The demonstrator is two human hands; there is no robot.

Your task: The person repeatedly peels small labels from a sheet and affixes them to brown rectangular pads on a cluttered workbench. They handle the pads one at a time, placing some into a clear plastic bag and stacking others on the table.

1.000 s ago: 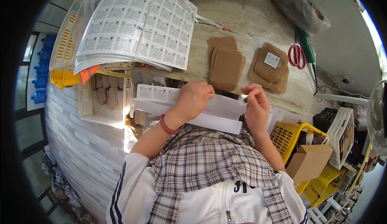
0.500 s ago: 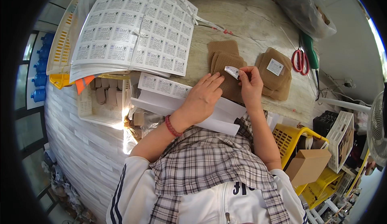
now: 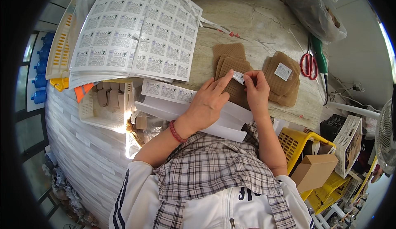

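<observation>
A small white printed sticker label (image 3: 238, 77) lies against the top of a stack of brown textured insole-like pads (image 3: 228, 52). My right hand (image 3: 257, 90) pinches the label's right end between thumb and forefinger. My left hand (image 3: 208, 105) rests over the stack's left side, its index finger stretched out to the label's left end and the other fingers spread. Beside it to the right, a second pile of brown pads (image 3: 286, 93) carries a flat white label (image 3: 283, 71) on top. A strip of labels with white backing paper (image 3: 168, 92) runs under my left wrist.
A thick stack of label sheets (image 3: 111, 35) covers the table's left. Red-handled scissors (image 3: 306, 66) and a green-handled tool (image 3: 318, 53) lie at the right, below a plastic bag (image 3: 315, 12). Yellow crates (image 3: 291, 143) and an open carton (image 3: 315, 172) stand right of my arm.
My left index finger has moved up and right onto the label's left end. The label, raised and tilted before, now sits lower against the top pad.
</observation>
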